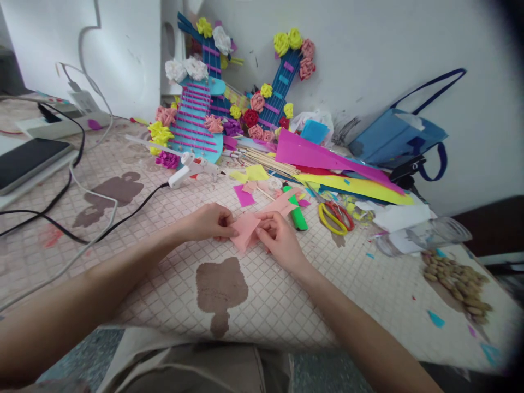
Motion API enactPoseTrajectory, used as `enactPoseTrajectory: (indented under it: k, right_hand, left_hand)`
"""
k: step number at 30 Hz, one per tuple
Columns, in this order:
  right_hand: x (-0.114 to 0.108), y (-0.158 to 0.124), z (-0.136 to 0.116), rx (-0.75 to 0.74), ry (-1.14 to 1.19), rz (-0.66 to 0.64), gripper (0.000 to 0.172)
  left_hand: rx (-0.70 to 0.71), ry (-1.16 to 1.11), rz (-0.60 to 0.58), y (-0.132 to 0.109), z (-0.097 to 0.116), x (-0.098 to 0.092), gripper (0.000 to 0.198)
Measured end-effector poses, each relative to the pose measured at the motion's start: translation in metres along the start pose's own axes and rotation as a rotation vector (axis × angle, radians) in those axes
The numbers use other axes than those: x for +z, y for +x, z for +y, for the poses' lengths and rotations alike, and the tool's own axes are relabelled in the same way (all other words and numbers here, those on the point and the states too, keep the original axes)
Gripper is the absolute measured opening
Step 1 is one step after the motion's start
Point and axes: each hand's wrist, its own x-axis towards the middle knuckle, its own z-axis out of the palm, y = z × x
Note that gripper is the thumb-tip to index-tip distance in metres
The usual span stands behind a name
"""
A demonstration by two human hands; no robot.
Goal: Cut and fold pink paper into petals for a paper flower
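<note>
A small piece of pink paper (pixel 244 229) is held between my two hands, a little above the checked table cover. My left hand (pixel 215 222) pinches its left edge between thumb and fingers. On the other side my right hand (pixel 280 237) grips the right part, where the paper looks folded or doubled. Just behind my right hand lie a longer pink paper strip (pixel 282 203) and a bright green roll (pixel 298 213). Yellow and magenta paper squares (pixel 244 195) are scattered beyond my hands.
A white glue gun (pixel 194 168) with a black cable rests at the left. Scissors with yellow and red handles (pixel 335 217) lie to the right. Behind stand paper-flower guitar shapes (pixel 196 120). A clear jar (pixel 426 236), peanuts (pixel 456 284) and a blue bag (pixel 397 134) are further right.
</note>
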Motion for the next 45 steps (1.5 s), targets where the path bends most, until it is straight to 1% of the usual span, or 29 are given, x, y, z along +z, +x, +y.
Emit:
enactPoseTrajectory:
  k: [2, 4, 7, 10, 12, 15, 18, 20, 23, 28, 32, 36, 42, 45]
  right_hand:
    - [0.0, -0.001, -0.002, 0.041, 0.073, 0.017, 0.025]
    - [0.001, -0.001, -0.005, 0.091, 0.206, 0.008, 0.03]
    - [0.002, 0.0, -0.01, 0.173, 0.43, -0.068, 0.04]
    - [0.002, 0.0, -0.012, 0.204, 0.495, -0.104, 0.041]
    - [0.002, 0.0, -0.011, 0.188, 0.45, -0.086, 0.037]
    - [0.001, -0.001, -0.009, 0.147, 0.273, -0.056, 0.033]
    - [0.001, -0.003, -0.006, 0.058, 0.052, -0.024, 0.033]
    - [0.002, -0.004, -0.006, -0.005, -0.054, 0.001, 0.034]
    - [0.004, -0.004, -0.007, -0.055, -0.145, 0.031, 0.036]
    - [0.005, -0.003, -0.008, -0.081, -0.294, 0.073, 0.036]
    - [0.006, -0.001, -0.007, -0.103, -0.377, 0.098, 0.036]
    - [0.007, 0.0, -0.005, -0.107, -0.437, 0.082, 0.038]
    - [0.008, 0.001, 0.0, -0.221, -0.489, 0.108, 0.04]
    - [0.007, 0.0, 0.001, -0.237, -0.503, 0.101, 0.042]
  left_hand:
    - [0.014, -0.057, -0.038, 0.001, -0.001, -0.001, 0.027]
    - [0.034, -0.085, -0.062, 0.001, -0.002, -0.002, 0.028]
    - [0.056, -0.063, -0.065, 0.002, -0.003, -0.002, 0.029]
    - [0.042, -0.044, -0.06, 0.002, -0.002, -0.002, 0.03]
    - [0.027, -0.036, -0.055, 0.001, -0.001, -0.002, 0.03]
    - [0.02, -0.012, -0.037, 0.0, 0.0, 0.0, 0.028]
    - [0.013, 0.005, 0.004, -0.001, 0.001, 0.002, 0.023]
    - [0.003, -0.003, 0.035, -0.001, 0.0, 0.004, 0.02]
    - [0.002, -0.021, 0.064, -0.001, -0.001, 0.004, 0.018]
    - [0.007, 0.014, 0.085, -0.001, -0.002, 0.005, 0.02]
    - [0.008, 0.069, 0.097, -0.001, 0.0, 0.005, 0.022]
    - [0.003, 0.098, 0.087, -0.002, 0.002, 0.004, 0.023]
    - [0.048, 0.259, 0.165, -0.004, 0.004, 0.005, 0.027]
    - [0.056, 0.259, 0.167, -0.004, 0.003, 0.005, 0.028]
